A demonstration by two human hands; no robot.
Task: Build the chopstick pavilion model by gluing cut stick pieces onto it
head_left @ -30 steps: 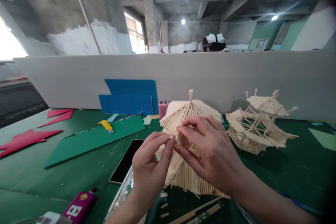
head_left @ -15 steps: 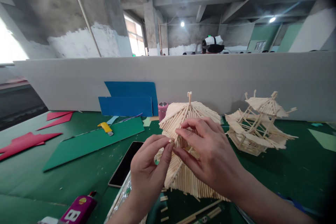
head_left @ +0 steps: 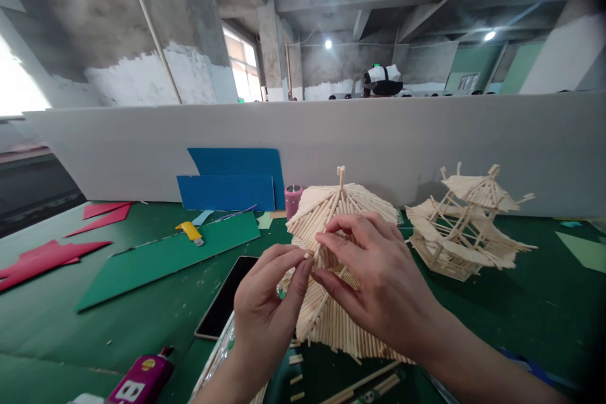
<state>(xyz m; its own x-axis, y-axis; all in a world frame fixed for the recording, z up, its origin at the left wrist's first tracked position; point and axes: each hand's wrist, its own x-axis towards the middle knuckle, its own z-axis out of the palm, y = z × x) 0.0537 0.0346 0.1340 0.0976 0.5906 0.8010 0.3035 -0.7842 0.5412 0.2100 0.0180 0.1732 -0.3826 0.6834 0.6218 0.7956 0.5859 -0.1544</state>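
- Pinching a short stick [head_left: 308, 255] between thumb and forefinger, the left hand [head_left: 265, 315] is pressing its tip against the roof edge of the stick pavilion [head_left: 331, 202].
- Resting on the pavilion's lower roof, the right hand [head_left: 379, 284] is holding it with curled fingers; the model is standing on the green mat [head_left: 71, 322], right in front of the person.
- Looking fairly far along: the upper roof and its peak post are already covered in sticks, while the tier under the hands is, as I judge it, the part being filled.
- Lying loose below the model, spare sticks [head_left: 360, 385] are waiting near the mat's front edge.
- Crowding the space: a phone [head_left: 226, 297] is lying just left of the hands, a second stick model [head_left: 468, 227] is standing to the right, apart, and the grey partition [head_left: 142, 151] is closing off the back.
- Leaving open room mainly to the left, around the green card sheet [head_left: 161, 252].
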